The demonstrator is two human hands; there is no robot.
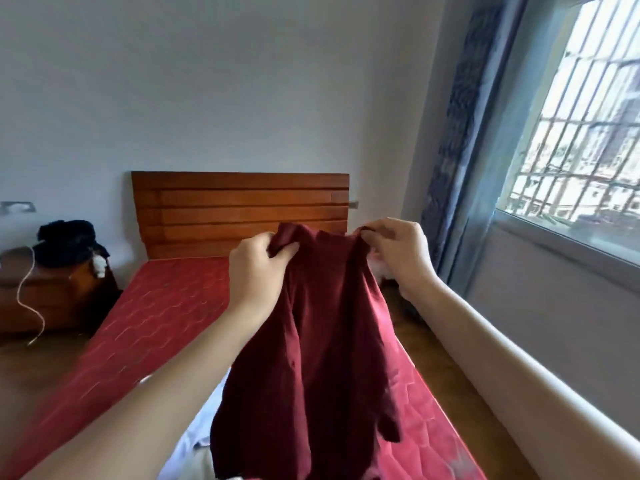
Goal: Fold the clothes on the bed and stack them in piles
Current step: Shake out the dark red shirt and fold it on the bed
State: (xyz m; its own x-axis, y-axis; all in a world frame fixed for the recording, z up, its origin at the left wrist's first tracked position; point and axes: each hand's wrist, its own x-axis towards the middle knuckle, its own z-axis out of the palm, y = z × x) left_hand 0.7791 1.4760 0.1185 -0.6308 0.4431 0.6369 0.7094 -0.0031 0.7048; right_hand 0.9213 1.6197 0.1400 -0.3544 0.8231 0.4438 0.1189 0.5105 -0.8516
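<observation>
Dark red garment [311, 341], held up in the air above the bed [166, 306], hanging limp from its top edge in long soft folds. Judged light, thin and floppy, perhaps a little slippery; best taken at the two upper corners or shoulder seams so as to hang flat. Left hand [256, 268]: fingers [284, 252] curled tight round a bunched upper corner. Right hand [398, 251]: thumb and fingertips closed in a pinch on the opposite upper corner. Pale clothes [201, 431] lying on the mattress below the hem. Beyond: wooden headboard [242, 209], nightstand [52, 292] bearing a dark heap [69, 240], barred window [588, 133] at right.
</observation>
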